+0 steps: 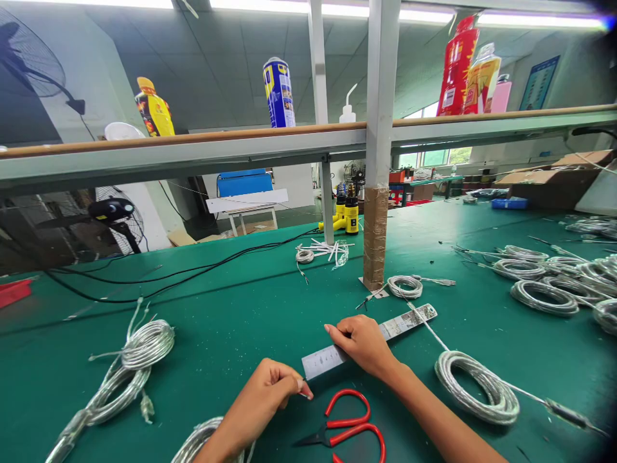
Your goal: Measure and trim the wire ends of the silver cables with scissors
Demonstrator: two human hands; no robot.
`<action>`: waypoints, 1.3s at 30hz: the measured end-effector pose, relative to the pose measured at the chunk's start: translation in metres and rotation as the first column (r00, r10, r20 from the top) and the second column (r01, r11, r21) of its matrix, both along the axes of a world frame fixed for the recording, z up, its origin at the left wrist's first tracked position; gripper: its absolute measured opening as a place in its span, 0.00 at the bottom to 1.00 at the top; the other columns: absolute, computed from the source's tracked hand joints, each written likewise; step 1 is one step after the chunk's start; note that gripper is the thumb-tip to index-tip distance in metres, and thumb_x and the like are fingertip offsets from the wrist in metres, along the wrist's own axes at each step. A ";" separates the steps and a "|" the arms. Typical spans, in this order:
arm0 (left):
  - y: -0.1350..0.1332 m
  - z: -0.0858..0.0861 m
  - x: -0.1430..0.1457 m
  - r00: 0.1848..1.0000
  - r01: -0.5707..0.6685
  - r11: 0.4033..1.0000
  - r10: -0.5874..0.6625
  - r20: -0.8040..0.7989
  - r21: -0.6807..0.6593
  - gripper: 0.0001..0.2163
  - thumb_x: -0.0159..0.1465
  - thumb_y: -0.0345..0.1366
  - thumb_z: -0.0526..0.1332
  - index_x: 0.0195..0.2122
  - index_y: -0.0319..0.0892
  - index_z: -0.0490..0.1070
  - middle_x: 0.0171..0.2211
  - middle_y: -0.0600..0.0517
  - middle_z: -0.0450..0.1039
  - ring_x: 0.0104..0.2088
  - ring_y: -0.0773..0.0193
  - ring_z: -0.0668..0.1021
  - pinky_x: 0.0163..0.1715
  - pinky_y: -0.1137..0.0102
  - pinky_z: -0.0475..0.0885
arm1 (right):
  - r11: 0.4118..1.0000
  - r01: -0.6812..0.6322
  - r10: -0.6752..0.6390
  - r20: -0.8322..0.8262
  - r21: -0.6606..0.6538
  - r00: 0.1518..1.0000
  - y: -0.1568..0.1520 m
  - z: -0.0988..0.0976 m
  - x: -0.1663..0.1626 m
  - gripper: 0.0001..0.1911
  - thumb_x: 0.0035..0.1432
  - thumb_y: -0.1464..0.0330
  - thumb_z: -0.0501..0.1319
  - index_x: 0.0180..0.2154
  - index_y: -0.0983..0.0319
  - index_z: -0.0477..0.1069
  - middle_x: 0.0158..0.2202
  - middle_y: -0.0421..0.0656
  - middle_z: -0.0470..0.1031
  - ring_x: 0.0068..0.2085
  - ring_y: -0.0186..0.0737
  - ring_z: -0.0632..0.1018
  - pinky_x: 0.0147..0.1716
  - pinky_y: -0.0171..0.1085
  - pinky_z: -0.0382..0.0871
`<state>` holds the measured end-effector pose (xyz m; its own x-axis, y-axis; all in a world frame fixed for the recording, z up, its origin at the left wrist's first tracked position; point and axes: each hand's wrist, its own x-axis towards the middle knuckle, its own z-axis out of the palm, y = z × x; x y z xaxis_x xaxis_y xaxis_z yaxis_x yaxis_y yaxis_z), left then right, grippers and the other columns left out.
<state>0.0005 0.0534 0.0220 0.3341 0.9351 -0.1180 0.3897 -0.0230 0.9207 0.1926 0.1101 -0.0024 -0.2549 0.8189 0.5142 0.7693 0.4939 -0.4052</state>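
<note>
A steel ruler (409, 323) lies slantwise on the green table. My right hand (364, 344) is closed over its middle, thumb pointing left. At the ruler's left end, my left hand (274, 389) is pinched, thumb against finger. Something thin may be between those fingertips, too small to make out. Below the ruler lie red-handled scissors (354, 424), their dark blades pointing left. A coil of clear-jacketed cable (205, 440) sits partly hidden under my left forearm. Another cable coil (477, 389) rests right of my right forearm, one strand crossing the ruler's far end.
Bundled cable coils (147, 344) lie at left, with several more coils (544, 296) at right. A tape-wrapped post (375, 238) rises behind the ruler near a small coil (405, 287). Yellow heat guns (351, 215) and black cords (193, 273) are farther back. Overhead runs a shelf (216, 146).
</note>
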 end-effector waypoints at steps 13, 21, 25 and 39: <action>0.000 0.000 0.002 1.000 0.018 0.999 -0.017 -0.024 0.039 0.13 0.50 0.33 0.51 0.19 0.34 0.74 0.11 0.58 0.53 0.16 0.71 0.55 0.17 0.74 0.46 | 0.999 0.005 -0.004 0.049 -0.036 0.999 -0.001 -0.001 0.001 0.27 0.57 0.60 0.48 0.10 0.64 0.56 0.12 0.36 0.53 0.17 0.29 0.51 0.19 0.34 0.39; 0.010 -0.013 -0.004 0.943 -0.190 0.976 0.211 0.258 -0.104 0.16 0.52 0.50 0.55 0.27 0.39 0.66 0.13 0.61 0.58 0.11 0.74 0.57 0.11 0.78 0.51 | 1.000 0.004 -0.004 0.118 0.001 0.993 -0.004 -0.002 -0.002 0.19 0.55 0.64 0.52 0.16 0.62 0.67 0.19 0.40 0.68 0.25 0.34 0.66 0.26 0.34 0.49; 0.011 -0.009 -0.009 0.887 -0.201 0.963 0.256 0.385 -0.177 0.16 0.49 0.48 0.60 0.25 0.39 0.66 0.17 0.58 0.63 0.15 0.72 0.66 0.16 0.76 0.61 | 0.970 -0.225 0.225 -0.015 -0.090 0.974 -0.014 0.002 -0.012 0.08 0.54 0.65 0.56 0.29 0.58 0.73 0.29 0.39 0.74 0.34 0.36 0.69 0.33 0.34 0.54; 0.010 -0.005 -0.019 0.971 -0.041 0.990 0.071 0.227 -0.132 0.13 0.47 0.43 0.64 0.21 0.36 0.75 0.16 0.55 0.66 0.20 0.71 0.61 0.22 0.75 0.54 | 0.720 -0.651 0.136 -0.871 -0.241 0.473 -0.029 -0.005 -0.052 0.12 0.40 0.60 0.65 0.22 0.64 0.74 0.24 0.41 0.73 0.27 0.34 0.71 0.27 0.32 0.61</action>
